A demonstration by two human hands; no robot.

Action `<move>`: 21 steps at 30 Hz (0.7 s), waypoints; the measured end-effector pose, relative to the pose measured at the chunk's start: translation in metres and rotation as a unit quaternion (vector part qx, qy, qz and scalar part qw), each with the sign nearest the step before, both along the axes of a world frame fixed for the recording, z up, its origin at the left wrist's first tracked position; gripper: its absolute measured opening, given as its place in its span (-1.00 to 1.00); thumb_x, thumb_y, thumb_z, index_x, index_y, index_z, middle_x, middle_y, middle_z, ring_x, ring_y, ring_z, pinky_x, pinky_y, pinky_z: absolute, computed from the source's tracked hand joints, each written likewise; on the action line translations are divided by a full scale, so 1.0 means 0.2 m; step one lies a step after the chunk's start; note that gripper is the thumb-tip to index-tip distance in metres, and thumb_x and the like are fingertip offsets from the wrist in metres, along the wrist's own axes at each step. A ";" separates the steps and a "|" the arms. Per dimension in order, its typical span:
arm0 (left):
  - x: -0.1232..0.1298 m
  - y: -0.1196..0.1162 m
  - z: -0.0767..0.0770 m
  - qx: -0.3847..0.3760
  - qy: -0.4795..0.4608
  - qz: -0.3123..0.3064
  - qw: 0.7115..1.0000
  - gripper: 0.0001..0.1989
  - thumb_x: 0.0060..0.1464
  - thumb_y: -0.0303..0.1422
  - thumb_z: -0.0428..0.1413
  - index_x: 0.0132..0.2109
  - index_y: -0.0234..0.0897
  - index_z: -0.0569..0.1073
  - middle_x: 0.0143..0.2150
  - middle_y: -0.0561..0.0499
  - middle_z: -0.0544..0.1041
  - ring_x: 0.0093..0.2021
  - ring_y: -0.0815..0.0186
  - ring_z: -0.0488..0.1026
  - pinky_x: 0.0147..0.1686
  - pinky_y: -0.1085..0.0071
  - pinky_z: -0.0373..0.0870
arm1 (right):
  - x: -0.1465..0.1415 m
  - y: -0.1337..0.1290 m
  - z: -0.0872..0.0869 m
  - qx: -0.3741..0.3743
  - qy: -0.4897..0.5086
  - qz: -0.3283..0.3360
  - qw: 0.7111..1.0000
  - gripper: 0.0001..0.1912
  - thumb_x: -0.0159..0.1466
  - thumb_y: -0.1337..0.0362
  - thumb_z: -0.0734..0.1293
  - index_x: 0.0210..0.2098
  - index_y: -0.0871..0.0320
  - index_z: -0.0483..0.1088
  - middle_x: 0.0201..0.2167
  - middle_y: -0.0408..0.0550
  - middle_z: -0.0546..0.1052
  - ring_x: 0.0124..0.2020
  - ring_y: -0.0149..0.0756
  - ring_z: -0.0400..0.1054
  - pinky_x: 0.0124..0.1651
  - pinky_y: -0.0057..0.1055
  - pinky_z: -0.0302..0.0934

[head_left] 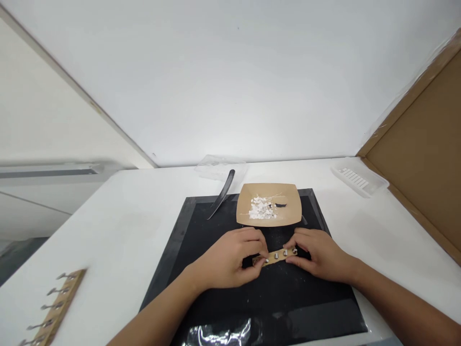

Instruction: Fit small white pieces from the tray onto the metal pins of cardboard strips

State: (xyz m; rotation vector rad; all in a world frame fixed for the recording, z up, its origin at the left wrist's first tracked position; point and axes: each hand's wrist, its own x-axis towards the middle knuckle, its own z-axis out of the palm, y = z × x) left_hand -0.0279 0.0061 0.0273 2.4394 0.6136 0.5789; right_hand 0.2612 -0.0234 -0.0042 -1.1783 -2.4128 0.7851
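On the black mat (288, 293) lies a narrow tan strip (272, 257) carrying several small shiny metal pieces. My left hand (239, 257) is closed in a pinch at the strip's left end, its thumb and forefinger near one metal piece. At the other end, my right hand (319, 252) grips the strip between thumb and fingers. Just beyond both hands, a tan paper tray (290, 211) holds a heap of small white flakes (261, 208) and a dark sliver (280, 205).
A slim curved tool with a dark handle (224, 191) rests on the mat's back left edge. Behind it lies a clear plastic bag (212, 166). A translucent tray (374, 185) and a cardboard panel (428, 144) stand right. Lower left, a wooden bar (59, 312) bears metal pegs.
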 end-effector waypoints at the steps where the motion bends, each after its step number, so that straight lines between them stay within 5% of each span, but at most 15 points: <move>1: 0.00 0.00 0.00 -0.003 0.002 0.001 1.000 -0.89 0.19 -0.48 0.18 -0.16 -0.24 0.58 -0.23 -0.03 0.58 -0.24 0.29 0.54 -0.21 0.40 0.48 | 0.00 0.00 0.00 0.000 0.001 0.000 1.000 -0.79 0.45 0.11 0.39 -0.04 0.08 0.52 -0.19 -0.08 0.57 -0.21 -0.26 0.47 -0.18 -0.37 0.24; 11: 0.01 -0.02 0.01 0.002 0.065 0.042 0.997 -0.82 0.20 -0.24 0.29 -0.18 -0.24 0.51 -0.26 0.02 0.55 -0.29 0.28 0.50 -0.29 0.40 0.39 | 0.00 0.00 -0.01 0.001 0.000 -0.002 1.000 -0.80 0.43 0.11 0.42 -0.05 0.07 0.51 -0.19 -0.10 0.58 -0.20 -0.26 0.47 -0.18 -0.37 0.24; 21: 0.02 -0.03 0.00 0.015 0.069 0.069 0.995 -0.87 0.29 -0.27 0.18 -0.21 -0.24 0.50 -0.31 0.05 0.53 -0.38 0.34 0.44 -0.40 0.45 0.31 | 0.00 0.00 -0.01 0.005 0.001 0.000 1.000 -0.80 0.44 0.10 0.41 -0.04 0.06 0.51 -0.21 -0.11 0.56 -0.24 -0.29 0.45 -0.20 -0.38 0.22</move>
